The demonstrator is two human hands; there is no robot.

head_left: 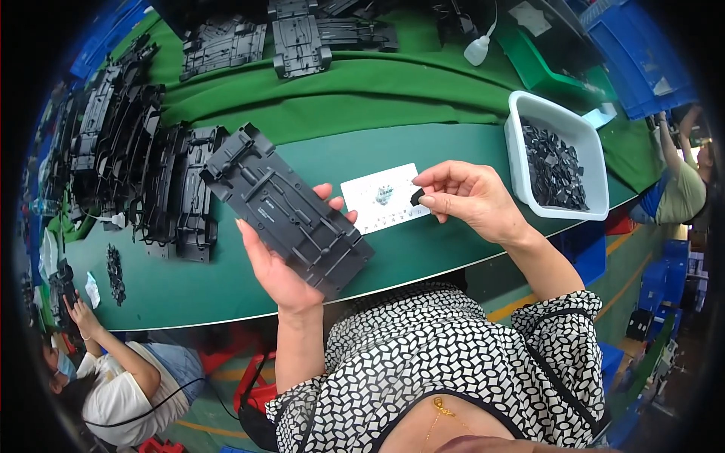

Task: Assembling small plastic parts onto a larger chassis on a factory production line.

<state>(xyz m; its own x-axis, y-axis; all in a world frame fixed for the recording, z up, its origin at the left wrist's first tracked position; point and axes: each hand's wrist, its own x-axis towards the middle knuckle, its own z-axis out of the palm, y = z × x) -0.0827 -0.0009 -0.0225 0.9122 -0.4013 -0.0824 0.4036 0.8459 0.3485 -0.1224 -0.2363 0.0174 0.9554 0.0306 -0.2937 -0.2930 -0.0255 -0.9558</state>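
My left hand (281, 278) is closed around a long black plastic chassis plate (283, 211), tilted above the table, its moulded ribs and bosses facing up. Fingertips show past the plate's right edge, the thumb along its left. Between the thumb and forefinger of my right hand (472, 198) is a small black plastic piece (417, 197), just right of the plate and apart from it. Under that piece a white printed card (384, 198) lies on the table, partly covered by my fingers.
A white tub (519, 162) of small black parts stands to the right. Black chassis plates (192, 192) stand stacked at left, and more (298, 41) lie on green cloth (340, 98) behind. A green bin (544, 72) and a white bulb (476, 51) are beyond. Another person (140, 377) works at lower left.
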